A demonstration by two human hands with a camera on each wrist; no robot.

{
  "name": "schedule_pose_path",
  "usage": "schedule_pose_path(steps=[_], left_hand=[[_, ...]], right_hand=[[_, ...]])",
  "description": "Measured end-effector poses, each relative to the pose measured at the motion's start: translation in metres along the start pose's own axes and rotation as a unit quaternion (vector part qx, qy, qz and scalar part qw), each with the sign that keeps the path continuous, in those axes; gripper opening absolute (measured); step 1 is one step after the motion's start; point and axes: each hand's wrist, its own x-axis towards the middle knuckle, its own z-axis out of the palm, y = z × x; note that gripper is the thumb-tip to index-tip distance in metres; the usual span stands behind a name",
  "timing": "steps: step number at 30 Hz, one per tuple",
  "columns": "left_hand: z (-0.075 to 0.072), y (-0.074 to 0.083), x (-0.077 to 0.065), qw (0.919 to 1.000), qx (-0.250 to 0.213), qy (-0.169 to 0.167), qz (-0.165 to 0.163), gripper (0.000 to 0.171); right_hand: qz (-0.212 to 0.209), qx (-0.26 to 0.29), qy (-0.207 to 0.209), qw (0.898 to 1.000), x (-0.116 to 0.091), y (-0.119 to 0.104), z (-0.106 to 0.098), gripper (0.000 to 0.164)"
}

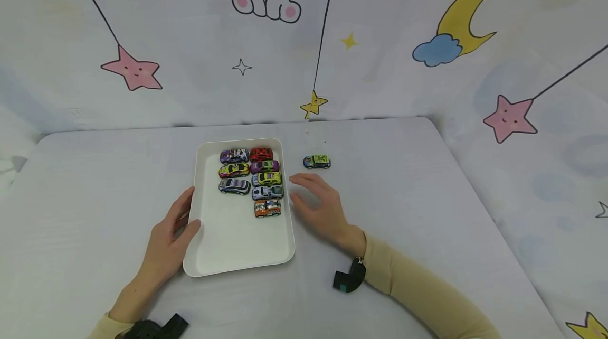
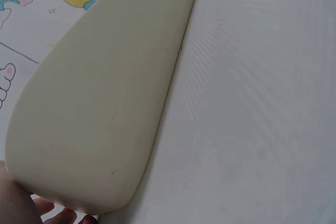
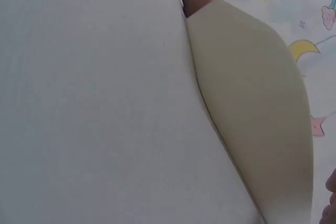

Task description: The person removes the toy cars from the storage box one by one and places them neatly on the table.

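A white rectangular tray [image 1: 228, 244] lies on the table with several toy cars in its upper part, set in two columns. The left column ends in a silver car [image 1: 234, 186], the right one in an orange car [image 1: 267, 208]. My left hand [image 1: 166, 246] grips the tray's left edge, thumb over the rim. In the left wrist view the tray's outer side [image 2: 100, 98] fills much of the picture. Beside the right rim is my right hand [image 1: 325, 212], fingers loosely bent and holding nothing; I cannot tell whether its fingertips touch the rim.
A green-and-yellow toy car [image 1: 317, 161] sits on the table outside the tray, just beyond my right hand. The table [image 1: 418, 196] has a white cover. Behind it rises a cloth backdrop [image 1: 190, 54] printed with stars and a moon.
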Motion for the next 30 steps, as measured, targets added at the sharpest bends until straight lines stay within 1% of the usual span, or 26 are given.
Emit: schedule_pose_path(steps=[3, 6, 8, 11, 13, 18, 20, 25, 27, 30], left_hand=[[-0.001, 0.000, 0.000, 1.0000, 0.000, 0.000, -0.003, 0.066], [-0.001, 0.000, 0.000, 1.0000, -0.002, 0.001, -0.004, 0.066], [0.000, 0.000, 0.000, 1.0000, -0.003, 0.003, -0.003, 0.065], [0.000, 0.000, 0.000, 1.0000, -0.003, 0.003, -0.002, 0.065], [0.000, -0.001, 0.000, 1.0000, -0.002, 0.003, -0.001, 0.065], [0.001, -0.002, 0.000, 1.0000, -0.004, 0.002, 0.002, 0.065], [0.001, -0.002, 0.000, 1.0000, -0.007, 0.002, 0.004, 0.065], [0.002, -0.001, 0.000, 1.0000, -0.002, 0.004, 0.007, 0.065], [0.001, 0.000, 0.000, 0.9999, 0.001, 0.006, 0.008, 0.065], [0.001, 0.000, 0.000, 0.9999, 0.006, 0.007, 0.009, 0.065]], right_hand=[[-0.032, 0.024, -0.021, 0.999, 0.000, -0.010, 0.006, 0.032], [-0.062, 0.034, -0.050, 0.996, 0.000, -0.018, 0.012, 0.033], [-0.076, 0.027, -0.074, 0.994, 0.001, -0.022, 0.014, 0.035], [-0.086, 0.005, -0.114, 0.990, 0.004, -0.026, 0.016, 0.036], [-0.083, -0.015, -0.135, 0.987, 0.006, -0.028, 0.017, 0.036], [-0.053, -0.057, -0.185, 0.980, 0.014, -0.035, 0.016, 0.033], [-0.051, -0.082, -0.204, 0.974, 0.017, -0.038, 0.016, 0.030], [-0.058, -0.147, -0.246, 0.956, 0.021, -0.040, 0.019, 0.029], [-0.051, -0.158, -0.260, 0.951, 0.022, -0.042, 0.019, 0.029], [-0.035, -0.163, -0.275, 0.947, 0.024, -0.046, 0.019, 0.030]])
